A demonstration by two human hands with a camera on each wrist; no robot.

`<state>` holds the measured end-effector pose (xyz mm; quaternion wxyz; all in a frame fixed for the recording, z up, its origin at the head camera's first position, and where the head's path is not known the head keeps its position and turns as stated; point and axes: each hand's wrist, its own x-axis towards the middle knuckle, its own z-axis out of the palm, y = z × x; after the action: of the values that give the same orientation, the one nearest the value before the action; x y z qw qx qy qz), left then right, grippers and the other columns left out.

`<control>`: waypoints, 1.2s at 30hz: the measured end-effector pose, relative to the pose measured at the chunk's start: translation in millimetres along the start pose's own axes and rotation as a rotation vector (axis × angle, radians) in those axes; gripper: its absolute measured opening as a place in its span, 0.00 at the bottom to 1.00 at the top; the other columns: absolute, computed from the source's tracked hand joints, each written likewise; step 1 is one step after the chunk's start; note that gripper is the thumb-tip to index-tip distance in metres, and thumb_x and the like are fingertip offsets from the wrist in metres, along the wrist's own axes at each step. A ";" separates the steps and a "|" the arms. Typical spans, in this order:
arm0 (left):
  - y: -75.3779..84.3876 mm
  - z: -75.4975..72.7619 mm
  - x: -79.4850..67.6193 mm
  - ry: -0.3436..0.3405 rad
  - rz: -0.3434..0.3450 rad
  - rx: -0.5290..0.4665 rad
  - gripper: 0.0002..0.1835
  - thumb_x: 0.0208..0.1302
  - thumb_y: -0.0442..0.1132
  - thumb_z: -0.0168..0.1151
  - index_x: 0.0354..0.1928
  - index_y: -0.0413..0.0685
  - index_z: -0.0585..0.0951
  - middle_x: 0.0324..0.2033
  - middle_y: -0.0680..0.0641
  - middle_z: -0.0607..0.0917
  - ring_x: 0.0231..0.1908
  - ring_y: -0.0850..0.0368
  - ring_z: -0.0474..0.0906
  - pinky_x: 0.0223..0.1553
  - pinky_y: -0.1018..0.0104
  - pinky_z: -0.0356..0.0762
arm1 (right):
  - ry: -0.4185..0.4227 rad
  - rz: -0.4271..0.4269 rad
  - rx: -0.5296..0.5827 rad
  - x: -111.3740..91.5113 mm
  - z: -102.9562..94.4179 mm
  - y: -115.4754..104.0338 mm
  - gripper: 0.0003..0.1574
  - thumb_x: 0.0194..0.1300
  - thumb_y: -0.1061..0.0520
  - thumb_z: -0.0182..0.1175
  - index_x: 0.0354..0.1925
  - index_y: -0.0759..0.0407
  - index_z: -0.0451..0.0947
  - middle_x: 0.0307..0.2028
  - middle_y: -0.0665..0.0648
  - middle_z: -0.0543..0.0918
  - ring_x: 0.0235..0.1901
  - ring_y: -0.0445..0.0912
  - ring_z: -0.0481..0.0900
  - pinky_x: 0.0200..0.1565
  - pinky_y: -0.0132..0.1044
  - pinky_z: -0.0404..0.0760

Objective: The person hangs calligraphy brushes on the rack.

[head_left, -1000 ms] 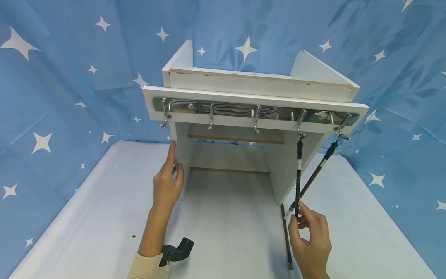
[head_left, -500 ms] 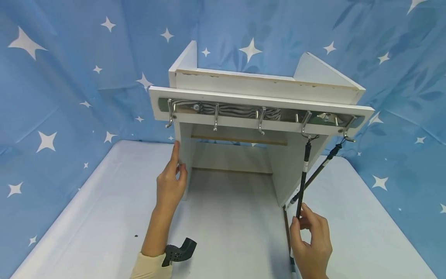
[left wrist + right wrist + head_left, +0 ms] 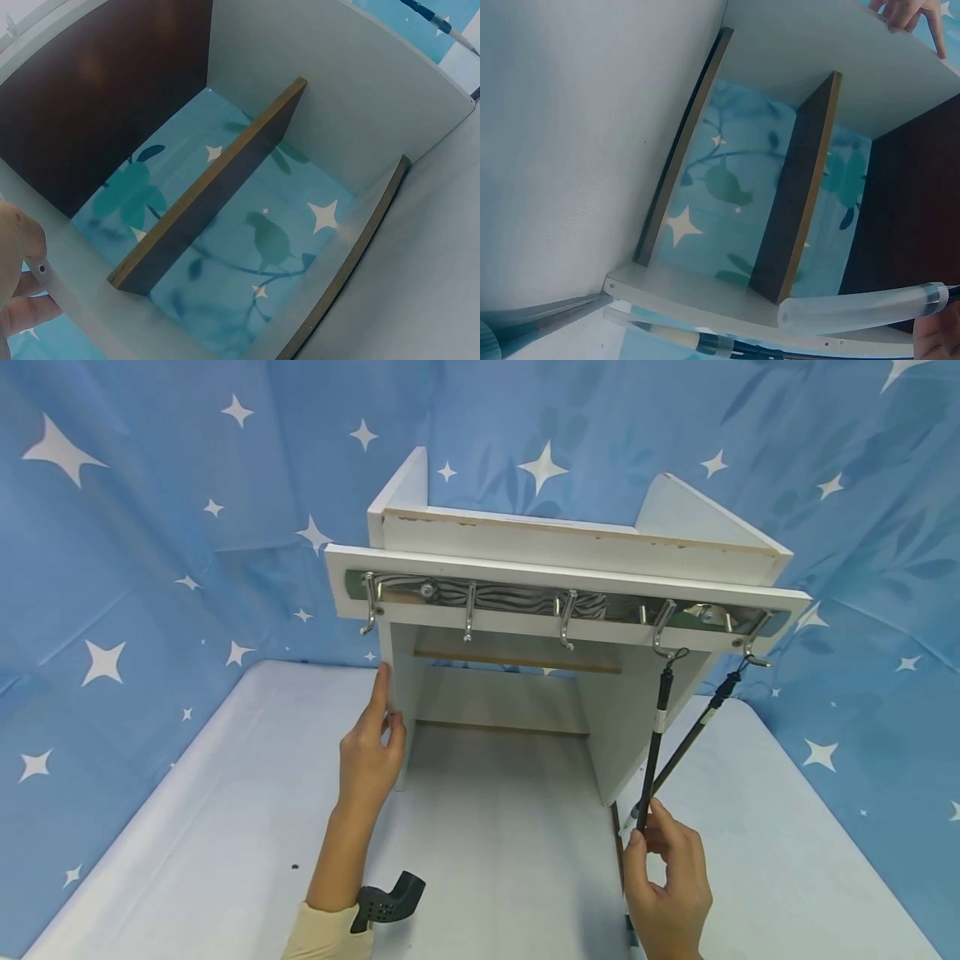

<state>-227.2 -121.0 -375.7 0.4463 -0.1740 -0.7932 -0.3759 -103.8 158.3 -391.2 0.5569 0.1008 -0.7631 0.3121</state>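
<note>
My left hand (image 3: 370, 760) holds the left side panel of a white shelf unit (image 3: 517, 564), index finger straight along its edge. In the left wrist view, thumb and fingers (image 3: 34, 311) lie at that panel's edge. My right hand (image 3: 671, 877) pinches the lower end of a black-handled brush (image 3: 655, 747), which hangs by a cord loop from the fourth hook (image 3: 662, 627). A translucent cap (image 3: 862, 307) covers its end in the right wrist view. Behind it, a second capped brush (image 3: 693, 732) hangs slanted from the rightmost hook (image 3: 757, 643).
The metal hook rail (image 3: 517, 602) crosses the unit's front, with other hooks to the left. A dark stick-like thing (image 3: 630, 927) lies on the white table (image 3: 480, 860), partly behind my right hand. Inside the unit runs a divider board (image 3: 217, 180). A blue star-patterned cloth (image 3: 187, 527) hangs behind.
The brush in my right hand has gone from nearly upright to leaning, its top farther right. The head view has shifted slightly. My left hand stays on the panel.
</note>
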 end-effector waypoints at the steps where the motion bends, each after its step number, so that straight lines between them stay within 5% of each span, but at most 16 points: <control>1: 0.0 0.1 0.0 -0.001 -0.001 0.003 0.40 0.53 0.19 0.54 0.69 0.47 0.57 0.61 0.41 0.70 0.48 0.42 0.78 0.38 0.59 0.84 | 0.005 -0.003 0.004 2.1 0.1 -3.3 0.26 0.65 0.54 0.49 0.45 0.79 0.73 0.29 0.70 0.74 0.36 0.22 0.69 0.40 0.08 0.68; 36: 0.8 -0.4 0.1 0.007 0.009 -0.002 0.41 0.52 0.18 0.55 0.68 0.46 0.57 0.60 0.40 0.71 0.46 0.40 0.78 0.37 0.58 0.84 | -0.011 -0.011 0.028 1.4 -1.2 0.2 0.25 0.66 0.55 0.48 0.46 0.80 0.72 0.29 0.70 0.75 0.36 0.23 0.69 0.41 0.08 0.69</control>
<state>-226.5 -120.8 -375.1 0.4508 -0.1767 -0.7905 -0.3750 -103.5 159.4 -389.8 0.5528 0.1148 -0.7611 0.3192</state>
